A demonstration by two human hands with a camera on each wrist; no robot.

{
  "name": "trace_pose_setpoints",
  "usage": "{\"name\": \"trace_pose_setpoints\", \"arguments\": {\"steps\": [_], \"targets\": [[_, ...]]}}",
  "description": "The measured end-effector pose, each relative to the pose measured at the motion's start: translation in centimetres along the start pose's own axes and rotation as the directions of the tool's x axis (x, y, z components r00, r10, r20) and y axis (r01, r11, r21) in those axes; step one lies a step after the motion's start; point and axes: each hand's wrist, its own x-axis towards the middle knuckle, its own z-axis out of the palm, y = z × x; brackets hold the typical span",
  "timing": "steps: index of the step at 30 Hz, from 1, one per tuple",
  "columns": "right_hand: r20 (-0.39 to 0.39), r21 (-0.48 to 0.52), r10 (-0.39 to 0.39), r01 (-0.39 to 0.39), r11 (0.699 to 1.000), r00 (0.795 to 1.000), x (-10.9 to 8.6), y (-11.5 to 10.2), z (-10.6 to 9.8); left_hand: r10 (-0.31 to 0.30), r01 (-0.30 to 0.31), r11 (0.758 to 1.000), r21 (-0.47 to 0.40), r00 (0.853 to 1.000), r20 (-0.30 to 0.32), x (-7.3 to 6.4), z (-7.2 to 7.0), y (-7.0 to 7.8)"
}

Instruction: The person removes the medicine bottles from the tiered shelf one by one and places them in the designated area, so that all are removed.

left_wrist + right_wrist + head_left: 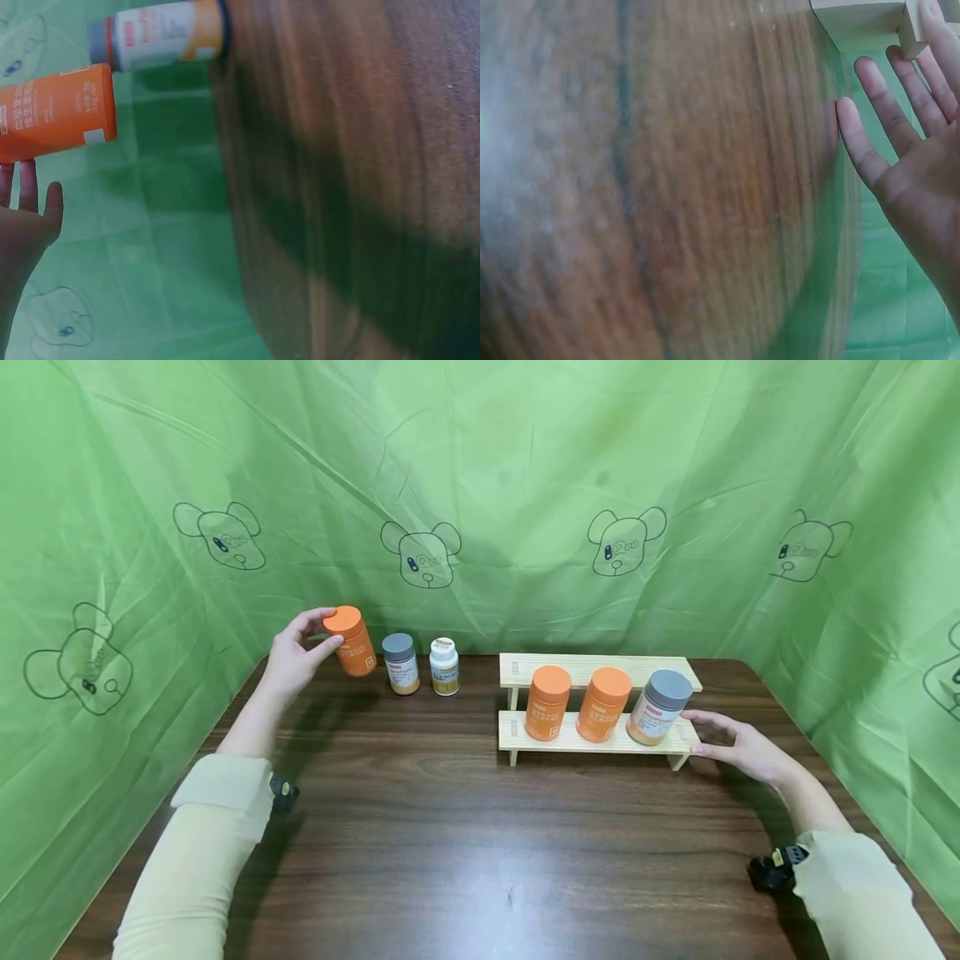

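Note:
My left hand [291,658] grips an orange jar [356,647] by its lid, thumb in front and fingers behind. The jar tilts, its base off the table at the back left; the left wrist view shows its label. To its right stand a grey-lidded jar [402,668] and a small white bottle [445,670]. On the far right, my right hand [750,752] holds the end of a two-step wooden rack [592,670], thumb at the lower board's front edge. Two orange jars and a grey-lidded jar [657,710] stand on that lower step.
A dark wooden table [420,827] lies under everything. Green cloth [517,510] printed with bear heads hangs close behind the table and along both sides. The rack's upper step rises behind the row of jars.

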Motion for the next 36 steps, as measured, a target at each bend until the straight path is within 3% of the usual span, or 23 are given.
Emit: {"name": "trace_pose_setpoints", "arguments": {"steps": [5,20,27,36], "targets": [[-0.004,-0.003,0.007,-0.007,1.0,1.0,-0.1,0.0,0.0,-0.009,0.01,0.998,0.067,1.0,-0.003,0.0,0.6,-1.6],[-0.011,-0.018,0.019,-0.019,1.0,1.0,-0.1,-0.1,-0.1,-0.083,0.082,0.994,0.066,0.997,0.008,-0.3,2.5,-5.9],[-0.008,-0.043,0.059,-0.06,0.997,0.998,0.0,-0.4,0.0,-0.068,0.069,0.994,0.082,0.998,-0.006,0.7,2.7,-10.4],[-0.005,-0.026,0.054,-0.054,0.998,0.999,0.0,-0.4,0.1,-0.09,0.088,0.992,0.092,0.996,0.019,0.8,2.5,-10.8]]}}
